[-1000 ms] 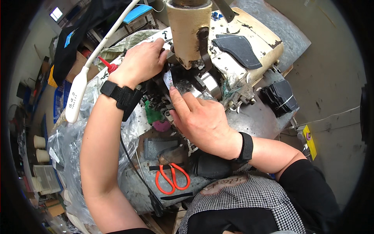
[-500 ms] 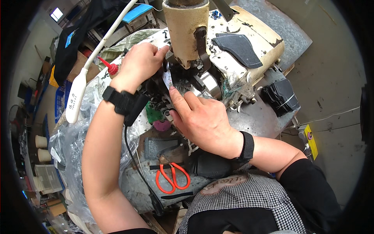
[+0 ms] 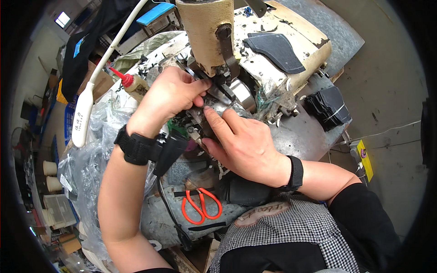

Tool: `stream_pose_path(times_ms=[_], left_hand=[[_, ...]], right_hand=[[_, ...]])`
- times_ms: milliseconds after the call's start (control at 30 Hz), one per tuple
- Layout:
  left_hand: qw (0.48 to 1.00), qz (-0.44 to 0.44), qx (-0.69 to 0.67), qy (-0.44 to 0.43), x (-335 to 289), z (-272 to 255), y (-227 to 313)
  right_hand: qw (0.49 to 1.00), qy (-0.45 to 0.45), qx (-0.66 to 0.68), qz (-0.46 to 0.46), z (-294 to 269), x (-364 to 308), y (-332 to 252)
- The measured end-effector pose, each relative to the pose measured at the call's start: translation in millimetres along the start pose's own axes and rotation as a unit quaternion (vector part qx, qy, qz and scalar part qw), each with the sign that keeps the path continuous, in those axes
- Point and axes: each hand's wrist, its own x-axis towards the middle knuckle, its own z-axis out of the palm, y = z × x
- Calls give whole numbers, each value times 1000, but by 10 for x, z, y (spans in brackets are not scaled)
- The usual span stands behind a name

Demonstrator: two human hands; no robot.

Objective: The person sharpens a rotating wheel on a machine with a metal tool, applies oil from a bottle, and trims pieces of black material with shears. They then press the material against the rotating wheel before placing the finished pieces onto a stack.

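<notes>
Nearest you, orange-handled scissors (image 3: 201, 205) are lying on the desk (image 3: 300, 136). Beyond them, your right hand (image 3: 243, 143) is pressing flat on a small dark workpiece (image 3: 200, 119), fingers spread narrow. Your left hand (image 3: 168, 98) is pinching its far edge under the sewing machine (image 3: 255, 50) head. Keep fingertips clear of the needle, feeding evenly.

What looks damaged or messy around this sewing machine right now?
The sewing machine has cream paint chipped and worn along its edges, with dark scraps and thread littering its top. Orange-handled scissors lie loose below the left hand and right hand.
</notes>
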Motion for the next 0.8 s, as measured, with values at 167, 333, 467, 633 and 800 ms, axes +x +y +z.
stream_pose_path(times_ms=[167,333,467,633,800], left_hand=[[1000,0,-11,22,-12,37,-55],[999,-1,-35,41,8,31,-104],[994,-43,-101,29,22,18,-128],[990,-32,-119,64,13,47,-132],[989,-8,-120,86,-3,82,-112]], right_hand=[[999,33,20,6,-45,-93,66],[1000,15,0,24,-122,-182,117],[1000,17,-3,23,-132,-215,157],[1000,0,-5,15,-115,-185,154],[1000,-19,-3,16,-102,-179,150]])
